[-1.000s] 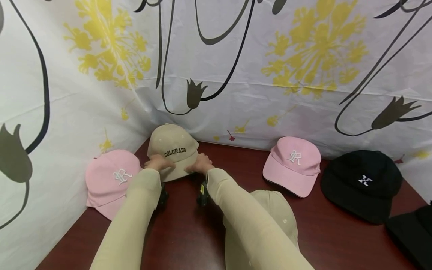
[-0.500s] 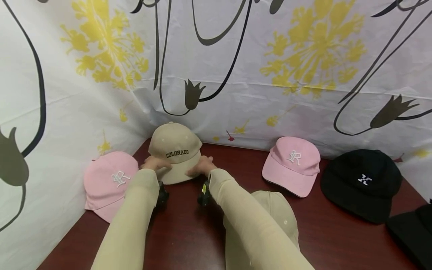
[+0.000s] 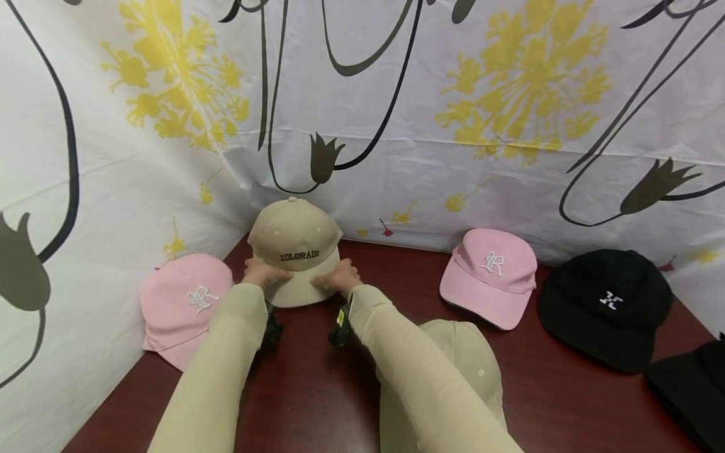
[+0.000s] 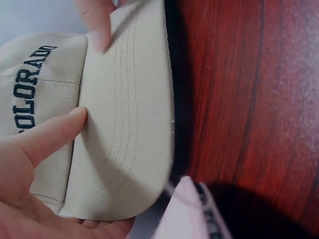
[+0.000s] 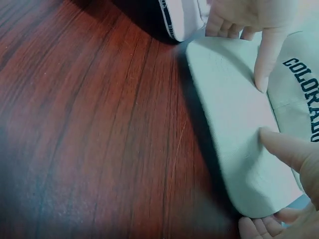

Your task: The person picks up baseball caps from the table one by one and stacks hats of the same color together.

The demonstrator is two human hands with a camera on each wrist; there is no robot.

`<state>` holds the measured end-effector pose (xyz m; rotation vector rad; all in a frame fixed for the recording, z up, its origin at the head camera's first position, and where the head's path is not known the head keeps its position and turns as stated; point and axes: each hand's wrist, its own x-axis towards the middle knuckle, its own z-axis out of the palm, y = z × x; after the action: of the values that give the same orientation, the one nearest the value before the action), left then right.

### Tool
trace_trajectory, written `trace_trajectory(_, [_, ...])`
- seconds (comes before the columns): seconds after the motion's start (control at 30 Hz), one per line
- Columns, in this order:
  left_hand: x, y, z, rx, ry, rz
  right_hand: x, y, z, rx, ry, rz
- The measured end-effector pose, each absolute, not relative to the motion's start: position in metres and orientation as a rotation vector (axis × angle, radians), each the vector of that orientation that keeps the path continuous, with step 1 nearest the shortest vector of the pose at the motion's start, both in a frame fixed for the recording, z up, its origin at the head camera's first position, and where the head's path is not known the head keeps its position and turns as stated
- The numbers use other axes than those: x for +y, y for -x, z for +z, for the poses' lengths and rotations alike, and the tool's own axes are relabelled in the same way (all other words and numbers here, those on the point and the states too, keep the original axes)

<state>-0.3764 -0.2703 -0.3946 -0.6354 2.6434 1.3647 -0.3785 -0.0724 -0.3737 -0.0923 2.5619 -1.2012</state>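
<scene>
A beige baseball cap [image 3: 294, 229] with "COLORADO" stitched in dark letters stands at the back left of the table, brim toward me. My left hand [image 3: 264, 272] grips the brim's left side, and my right hand [image 3: 340, 277] grips its right side. In the left wrist view the left thumb [image 4: 55, 134] lies on top of the brim [image 4: 144, 114] near the crown seam, with fingers curled under the edge. The right wrist view shows the right thumb [image 5: 284, 147] pressing the brim's top the same way, fingertips [image 5: 256, 226] under its edge.
A pink cap [image 3: 187, 302] sits just left of my left hand. Another pink cap [image 3: 489, 277], a black cap [image 3: 606, 308] and a second black cap [image 3: 688, 384] stand to the right. Another beige cap [image 3: 464, 352] lies partly under my right forearm. Patterned white cloth [image 3: 374, 107] hangs behind the table [image 3: 311, 377].
The Colorado cap's crown has risen slightly and shifted a little right, looking fuller. Both hands keep their hold on the brim. The other caps have stayed in place.
</scene>
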Motion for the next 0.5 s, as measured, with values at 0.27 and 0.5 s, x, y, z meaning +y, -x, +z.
trace_trajectory(0.27, [-0.250, 0.346, -0.361, 2.651, 0.538, 1.443, -0.073, 0.380, -0.374, 2.556, 0.033, -1.337])
trace_trajectory(0.5, [-0.249, 0.344, -0.359, 2.671, 0.499, 1.406, -0.071, 0.378, -0.374, 2.506, 0.017, -1.475])
